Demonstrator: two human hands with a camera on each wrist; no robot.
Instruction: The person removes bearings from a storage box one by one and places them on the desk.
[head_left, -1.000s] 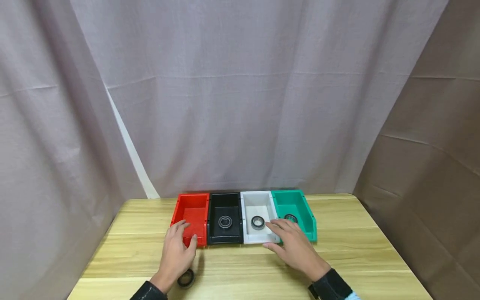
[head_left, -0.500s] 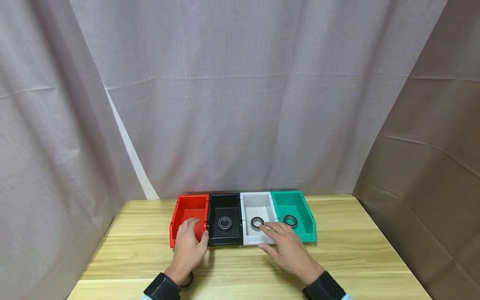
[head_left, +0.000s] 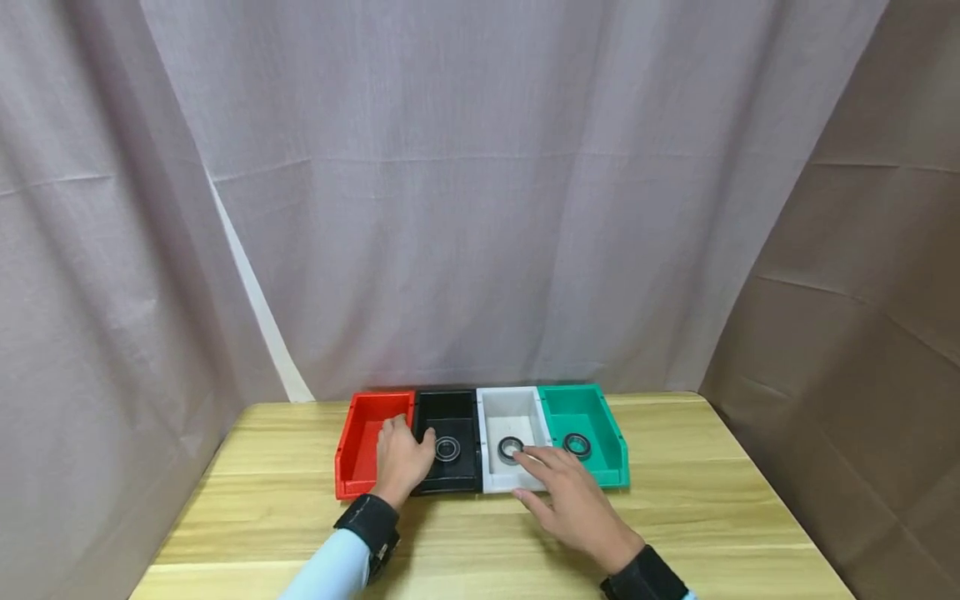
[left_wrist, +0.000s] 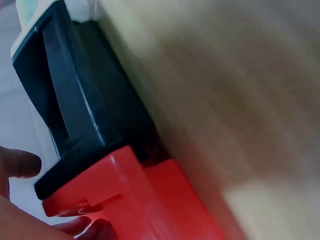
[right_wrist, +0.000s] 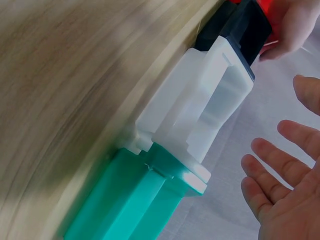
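In the head view, my left hand (head_left: 402, 459) is over the wall between the red bin (head_left: 349, 467) and the black bin (head_left: 446, 477). Its fingers reach into the red bin, and its thumb is on the black bin's side. The left wrist view shows that thumb (left_wrist: 22, 164) apart from the wall; contact by the fingers cannot be made out. My right hand (head_left: 573, 508), fingers extended, hovers over the front of the white bin (head_left: 498, 483) and green bin (head_left: 617, 477). Bearings lie in the black bin (head_left: 447, 449), white bin (head_left: 510, 450) and green bin (head_left: 577, 446).
The bins stand side by side at the back of a wooden table (head_left: 720, 500). A grey curtain (head_left: 480, 208) hangs behind it, and a brown cloth (head_left: 847, 358) hangs on the right.
My left hand has moved forward and right from the red bin's front to the wall beside the black bin. The loose bearing on the table is now hidden by my left arm. My right hand shifted slightly left.
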